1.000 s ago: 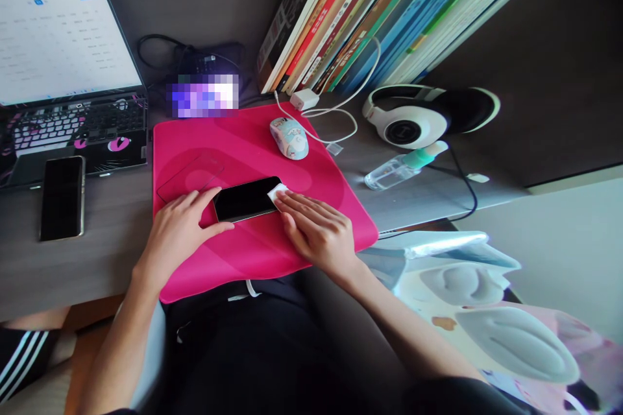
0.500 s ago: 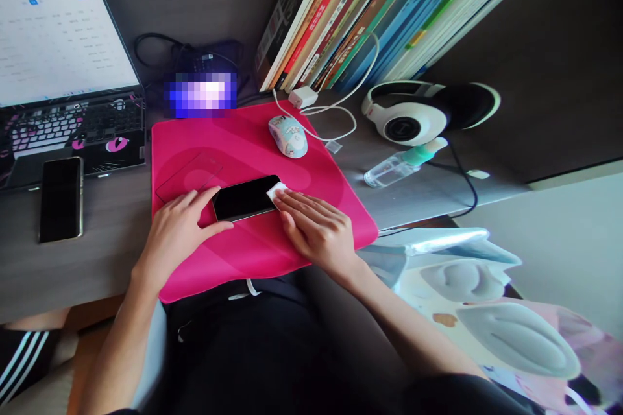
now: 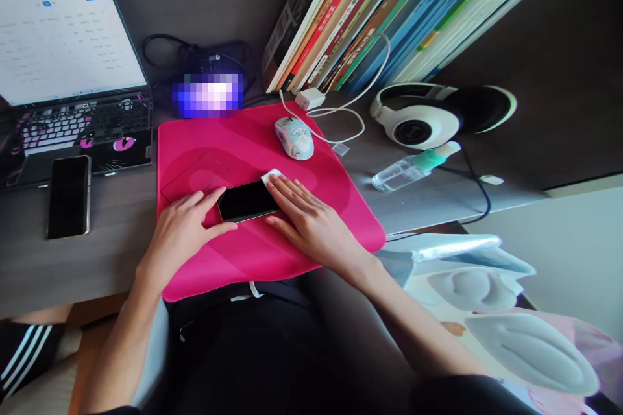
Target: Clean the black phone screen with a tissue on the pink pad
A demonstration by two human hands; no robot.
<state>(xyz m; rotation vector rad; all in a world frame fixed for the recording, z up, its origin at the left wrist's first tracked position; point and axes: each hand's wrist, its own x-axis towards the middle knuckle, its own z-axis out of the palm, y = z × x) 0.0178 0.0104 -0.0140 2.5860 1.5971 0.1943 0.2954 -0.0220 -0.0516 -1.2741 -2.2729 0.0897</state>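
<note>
A black smartphone (image 3: 248, 200) lies screen up on the pink mat (image 3: 233, 136). My left hand (image 3: 180, 233) grips its left end, thumb along the near edge and fingers at the far corner. Over the phone's right end lies my right hand (image 3: 309, 224), its fingers stretched and pressing a small white wipe (image 3: 270, 175) at the far right corner. Most of the wipe is hidden beneath the fingertips. Just beyond my left hand, a thin clear rectangular sheet (image 3: 195, 175) rests on the mat.
A patterned mouse (image 3: 294, 138) and a white charger (image 3: 310, 98) with cable sit behind. To the right are a clear spray bottle (image 3: 396, 173) and headphones (image 3: 418, 123). Books (image 3: 335, 26) lean at the back. Left stand a laptop (image 3: 87, 130) and another phone (image 3: 69, 198).
My right hand has shifted with the wipe toward the phone's far right corner and now covers more of its right end. My left hand keeps its place on the phone.
</note>
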